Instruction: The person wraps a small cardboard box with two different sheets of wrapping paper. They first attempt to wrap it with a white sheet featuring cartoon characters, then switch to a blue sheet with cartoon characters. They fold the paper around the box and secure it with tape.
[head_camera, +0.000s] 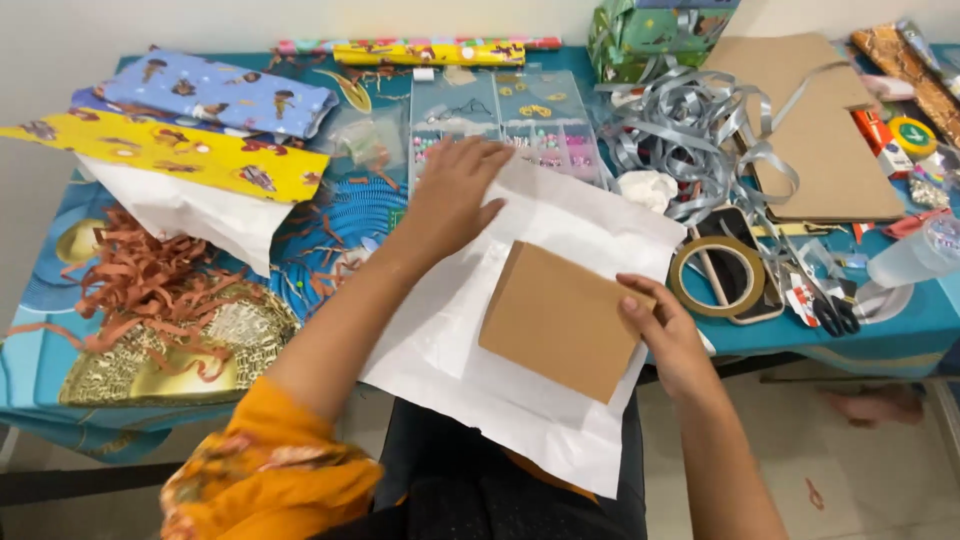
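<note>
Paper, a white sheet, overhangs the table edge, so I can't see its near underside. On it lies the brown cardboard box, my right hand gripping its right edge. My left hand presses flat, fingers spread, on the sheet's far corner, partly covering the clear bead organizer. Right of the box sit a tape roll and tangled silver ribbon.

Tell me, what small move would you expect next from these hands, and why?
Probably folding the white paper over the brown box. The left hand lies flat on the sheet's far edge, the right hand steadies the box, and the box sits on the paper.
</note>
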